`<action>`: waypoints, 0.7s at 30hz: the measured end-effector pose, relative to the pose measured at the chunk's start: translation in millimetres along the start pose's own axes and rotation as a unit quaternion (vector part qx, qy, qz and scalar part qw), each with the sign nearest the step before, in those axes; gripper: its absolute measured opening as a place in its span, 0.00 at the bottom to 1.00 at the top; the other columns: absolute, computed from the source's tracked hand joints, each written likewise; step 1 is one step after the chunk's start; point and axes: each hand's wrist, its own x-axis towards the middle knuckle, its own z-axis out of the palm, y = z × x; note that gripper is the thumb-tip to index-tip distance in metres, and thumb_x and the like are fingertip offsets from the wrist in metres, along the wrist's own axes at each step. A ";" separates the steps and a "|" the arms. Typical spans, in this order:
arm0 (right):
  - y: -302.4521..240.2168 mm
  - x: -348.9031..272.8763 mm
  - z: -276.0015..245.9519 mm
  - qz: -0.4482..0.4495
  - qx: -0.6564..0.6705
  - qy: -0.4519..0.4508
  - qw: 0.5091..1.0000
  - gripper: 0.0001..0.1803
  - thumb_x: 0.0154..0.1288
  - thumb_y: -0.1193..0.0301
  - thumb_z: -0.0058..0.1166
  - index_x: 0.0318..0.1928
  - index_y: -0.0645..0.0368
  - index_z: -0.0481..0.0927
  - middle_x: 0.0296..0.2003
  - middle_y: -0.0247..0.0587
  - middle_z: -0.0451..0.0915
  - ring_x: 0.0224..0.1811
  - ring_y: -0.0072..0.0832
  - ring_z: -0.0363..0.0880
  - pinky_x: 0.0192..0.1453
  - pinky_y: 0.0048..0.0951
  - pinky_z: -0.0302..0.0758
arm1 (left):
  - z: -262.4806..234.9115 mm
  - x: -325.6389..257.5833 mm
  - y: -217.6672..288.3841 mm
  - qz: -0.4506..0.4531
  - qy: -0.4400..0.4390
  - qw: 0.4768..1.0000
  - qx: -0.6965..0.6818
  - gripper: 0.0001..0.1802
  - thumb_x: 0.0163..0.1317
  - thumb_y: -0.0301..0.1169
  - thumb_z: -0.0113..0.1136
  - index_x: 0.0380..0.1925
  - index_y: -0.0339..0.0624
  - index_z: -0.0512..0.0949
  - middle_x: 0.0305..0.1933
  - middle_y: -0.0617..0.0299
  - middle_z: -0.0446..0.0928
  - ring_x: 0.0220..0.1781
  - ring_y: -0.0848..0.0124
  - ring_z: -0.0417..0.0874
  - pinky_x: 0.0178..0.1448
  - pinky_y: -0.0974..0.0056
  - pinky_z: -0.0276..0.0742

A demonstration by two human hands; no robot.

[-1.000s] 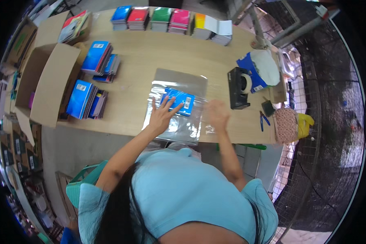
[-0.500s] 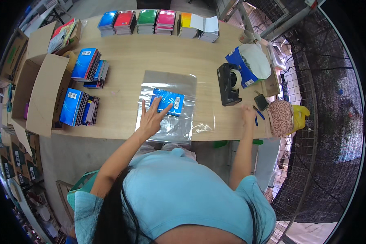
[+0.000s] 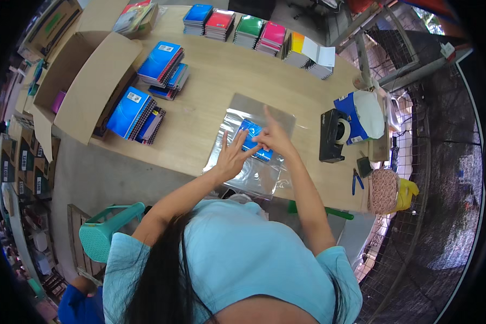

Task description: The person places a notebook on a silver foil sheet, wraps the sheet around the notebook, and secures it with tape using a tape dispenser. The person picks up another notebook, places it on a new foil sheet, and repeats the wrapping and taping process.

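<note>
A small blue spiral notebook (image 3: 264, 155) lies on a clear plastic sheet or bag (image 3: 248, 102) in the middle of the table. My left hand (image 3: 232, 162) rests at the notebook's left side, fingers spread, with fingertips on its cover. Over the right side of the notebook is my right hand (image 3: 276, 138). Its index finger stretches away across the plastic, while the thumb side touches the cover close to my left fingers. Neither hand grips anything. Part of the notebook is hidden beneath both hands.
Stacked notebooks (image 3: 125, 113) stand at left beside an open cardboard box (image 3: 94, 86). More colored notebook stacks (image 3: 248, 29) line the far edge. At right are a black tape dispenser (image 3: 331, 140), a blue carton (image 3: 346, 108), a blue-handled tool (image 3: 354, 182) and a patterned pouch (image 3: 383, 191).
My right hand has moved left from near the blue-handled tool onto the notebook. My left hand stays on the notebook. The whole view has turned and shifted.
</note>
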 end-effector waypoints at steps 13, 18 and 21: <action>16.0 33.7 8.5 0.044 -0.595 0.075 0.799 0.66 0.38 0.41 0.76 0.72 0.63 0.58 0.50 0.59 0.81 0.59 0.47 0.77 0.63 0.46 0.73 | -15.1 -46.8 -47.4 -0.207 0.077 0.974 0.040 0.45 0.53 0.24 0.60 0.74 0.59 0.60 0.68 0.46 0.67 0.69 0.52 0.70 0.73 0.33 0.52; 42.4 63.0 -18.7 0.070 -0.405 -0.080 0.908 0.63 0.34 0.49 0.81 0.71 0.58 0.61 0.57 0.53 0.74 0.59 0.48 0.76 0.61 0.43 0.75 | 13.5 -23.1 -12.6 -0.476 -0.084 0.368 -0.795 0.27 0.56 0.30 0.66 0.57 0.42 0.73 0.54 0.60 0.75 0.55 0.69 0.76 0.59 0.53 0.74; 16.2 22.2 6.1 0.038 -0.180 0.034 0.982 0.59 0.36 0.58 0.82 0.69 0.59 0.62 0.59 0.53 0.73 0.64 0.45 0.72 0.65 0.42 0.72 | 11.6 -4.5 30.5 -0.307 0.140 0.589 -0.735 0.42 0.48 0.26 0.70 0.63 0.33 0.62 0.66 0.50 0.64 0.64 0.56 0.72 0.65 0.58 0.71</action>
